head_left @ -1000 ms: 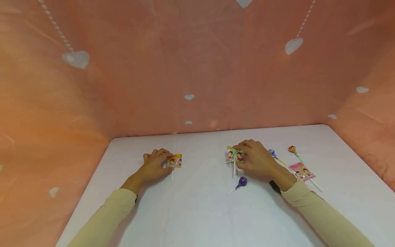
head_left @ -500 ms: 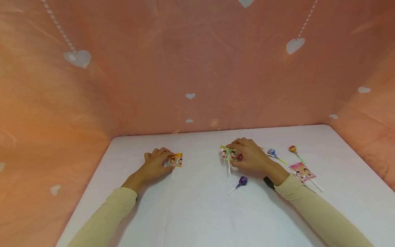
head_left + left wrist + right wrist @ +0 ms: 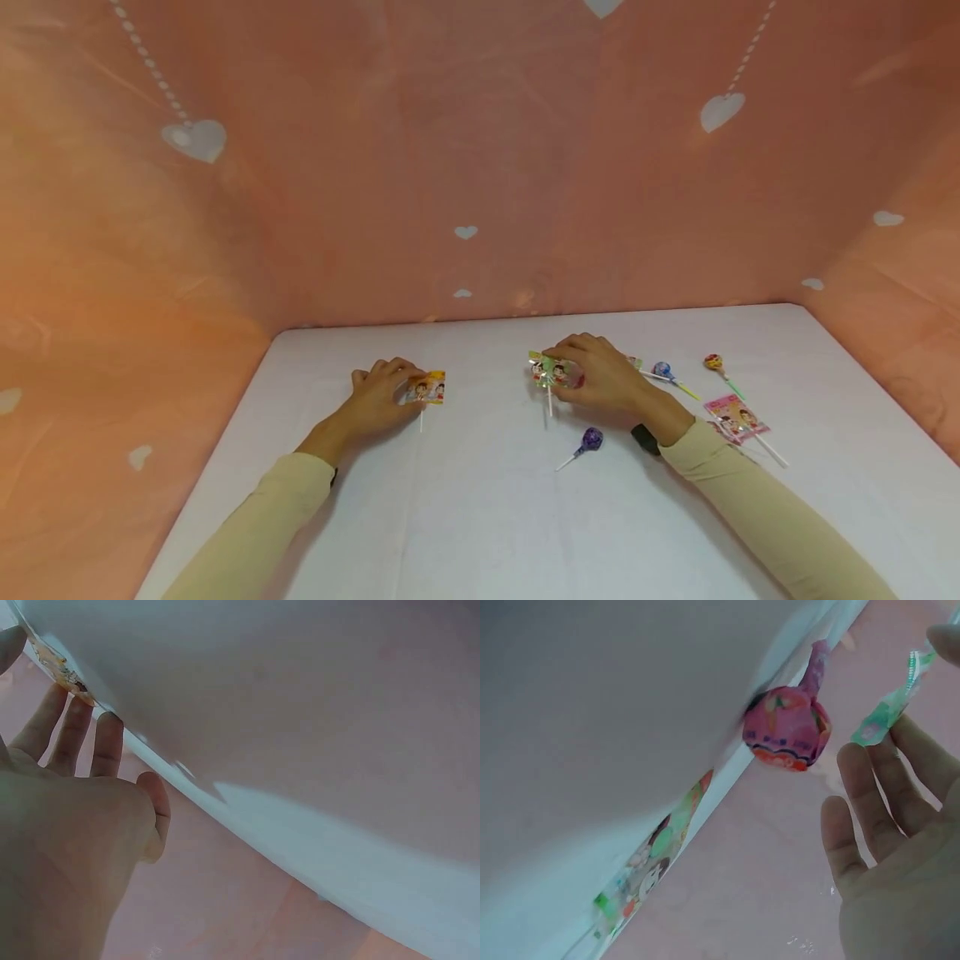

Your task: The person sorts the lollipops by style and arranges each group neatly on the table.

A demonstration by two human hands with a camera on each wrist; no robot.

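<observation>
The right hand [image 3: 603,379] pinched a light, crinkly green-wrapped lollipop [image 3: 546,372] by its slippery wrapper, not its stiff stick, while the left hand [image 3: 378,400] pinched an orange-wrapped lollipop [image 3: 427,388].

a purple lollipop [image 3: 590,439] is seen mid-tabletop [image 3: 480,517]. toward the right edge, a blue lollipop [image 3: 662,370], a red-yellow lollipop [image 3: 712,362] and a pink flat lollipop [image 3: 736,417] are laid.

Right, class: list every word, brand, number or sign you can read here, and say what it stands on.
None can be read.
Orange wrapper at the left hand: cartoon faces only, print too small.
Green wrapper in the right hand: print blurred.
Pink wrapper: too small.
Round lollipops, such as the purple one: patterns, nothing legible.
</observation>
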